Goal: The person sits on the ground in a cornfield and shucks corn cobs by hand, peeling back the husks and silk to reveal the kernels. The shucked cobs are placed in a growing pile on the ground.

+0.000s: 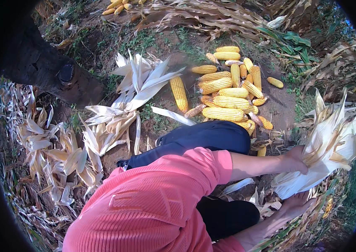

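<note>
My left hand [295,160] is closed around the base of a bunch of pale, dry corn husks [327,145], their leaves spread upward and outward at the right. Whether a cob sits inside the bunch cannot be seen. Just below it is my right hand [296,205], its fingers stretched out near the lower husk leaves, with nothing visible in them; the palm is partly hidden. Husked yellow corn cobs [230,102] lie in a heap on the soil beyond my knee. One larger corn cob [178,94] rests left of the heap.
Stripped husks [138,86] lie left of the cobs, and more husks [70,157] cover the ground further left. A dark tree trunk [56,67] stands at upper left. Dry stalks [194,17] stretch across the far side, near another few cobs [119,5].
</note>
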A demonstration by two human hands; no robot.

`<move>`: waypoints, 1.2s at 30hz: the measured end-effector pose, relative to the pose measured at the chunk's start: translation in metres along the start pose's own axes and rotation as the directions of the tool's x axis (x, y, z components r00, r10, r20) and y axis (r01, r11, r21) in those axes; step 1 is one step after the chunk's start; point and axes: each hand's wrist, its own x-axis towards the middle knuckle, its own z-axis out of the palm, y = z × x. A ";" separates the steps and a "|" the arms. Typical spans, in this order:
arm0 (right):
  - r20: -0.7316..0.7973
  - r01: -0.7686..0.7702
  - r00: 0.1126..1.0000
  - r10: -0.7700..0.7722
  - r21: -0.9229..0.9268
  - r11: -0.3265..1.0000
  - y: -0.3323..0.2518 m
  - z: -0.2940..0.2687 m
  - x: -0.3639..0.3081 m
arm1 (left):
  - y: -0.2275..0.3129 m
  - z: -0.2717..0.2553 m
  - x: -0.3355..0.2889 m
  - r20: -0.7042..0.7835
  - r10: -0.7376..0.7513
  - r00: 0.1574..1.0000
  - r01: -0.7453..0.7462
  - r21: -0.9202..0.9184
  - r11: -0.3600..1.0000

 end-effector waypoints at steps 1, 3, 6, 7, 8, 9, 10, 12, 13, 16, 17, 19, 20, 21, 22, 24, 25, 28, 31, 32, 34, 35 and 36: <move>0.227 0.001 0.974 0.008 -0.043 0.999 -0.008 0.000 0.002 | -0.005 0.003 -0.001 0.034 0.040 0.999 -0.041 0.043 0.998; 0.206 0.095 0.978 -0.033 -0.301 0.949 -0.010 -0.007 0.003 | -0.015 0.014 -0.004 0.104 0.065 0.992 -0.087 0.227 0.970; 0.181 0.049 0.982 0.048 -0.495 0.868 -0.015 -0.001 0.007 | -0.021 0.019 -0.011 0.134 -0.002 0.991 -0.072 0.539 0.839; 0.190 0.051 0.980 0.059 -0.527 0.849 -0.011 0.001 0.003 | -0.022 0.019 -0.012 0.144 -0.053 0.988 -0.039 0.573 0.818; 0.192 0.056 0.979 0.062 -0.556 0.829 -0.010 0.006 -0.005 | -0.020 0.020 -0.012 0.161 -0.108 0.981 -0.012 0.606 0.795; 0.175 0.043 0.982 0.067 -0.560 0.828 -0.006 0.020 -0.017 | -0.014 0.017 -0.015 0.189 -0.143 0.971 -0.012 0.643 0.766; 0.175 0.054 0.983 0.057 -0.566 0.823 -0.003 0.021 -0.019 | -0.010 0.015 -0.018 0.248 -0.149 0.957 -0.029 0.593 0.804; 0.180 0.078 0.983 0.034 -0.578 0.812 0.009 0.012 -0.023 | -0.005 0.010 -0.025 0.365 -0.144 0.920 -0.056 0.485 0.873; 0.197 0.168 0.977 -0.076 -0.503 0.848 0.021 0.006 -0.023 | -0.017 0.008 -0.026 0.376 -0.052 0.925 -0.128 0.438 0.890; 0.127 0.128 0.989 -0.076 -0.477 0.870 0.031 0.019 -0.040 | -0.048 0.007 -0.033 0.310 0.077 0.947 -0.216 0.442 0.871; 0.140 0.096 0.990 -0.027 -0.516 0.851 0.032 0.022 -0.045 | -0.043 0.009 -0.041 0.234 0.027 0.972 -0.150 0.528 0.836; 0.157 0.037 0.985 0.070 -0.592 0.805 0.032 0.026 -0.054 | -0.035 0.007 -0.053 0.128 -0.012 0.992 -0.072 0.629 0.774; 0.165 0.015 0.980 0.115 -0.631 0.775 0.030 0.028 -0.056 | -0.031 0.006 -0.057 0.104 0.000 0.995 -0.068 0.648 0.758; 0.199 0.086 0.978 0.069 -0.673 0.734 0.030 0.022 -0.057 | -0.028 0.005 -0.061 0.082 0.011 0.997 -0.064 0.668 0.742; 0.286 0.121 0.957 0.055 -0.561 0.819 0.033 0.013 -0.059 | -0.027 0.006 -0.065 0.142 0.059 0.988 -0.145 0.726 0.672; 0.449 0.153 0.893 -0.001 -0.301 0.941 0.042 0.005 -0.069 | -0.030 0.004 -0.071 0.264 0.137 0.955 -0.297 0.813 0.501; 0.407 0.062 0.913 0.026 -0.202 0.977 0.045 0.004 -0.078 | -0.050 0.003 -0.074 0.222 0.193 0.956 -0.285 0.862 0.419; 0.311 -0.039 0.950 0.032 0.019 0.999 0.067 -0.010 -0.089 | -0.046 -0.003 -0.091 0.284 0.017 0.959 -0.267 0.879 0.395; 0.294 -0.005 0.955 -0.021 0.089 0.996 0.074 -0.007 -0.098 | -0.044 -0.005 -0.100 0.286 -0.160 0.945 -0.220 0.915 0.337; 0.273 0.010 0.961 -0.035 0.091 0.996 0.074 -0.007 -0.102 | -0.041 -0.004 -0.105 0.275 -0.166 0.947 -0.208 0.919 0.334; 0.196 0.057 0.979 -0.062 0.029 0.998 0.077 -0.013 -0.103 | -0.036 -0.004 -0.113 0.253 -0.179 0.951 -0.185 0.927 0.328; 0.151 0.062 0.987 -0.057 -0.029 0.998 0.078 -0.014 -0.104 | -0.041 -0.003 -0.118 0.243 -0.143 0.959 -0.181 0.920 0.347; 0.104 0.066 0.993 -0.057 -0.088 0.994 0.078 -0.013 -0.106 | -0.051 -0.001 -0.124 0.233 -0.109 0.966 -0.179 0.913 0.366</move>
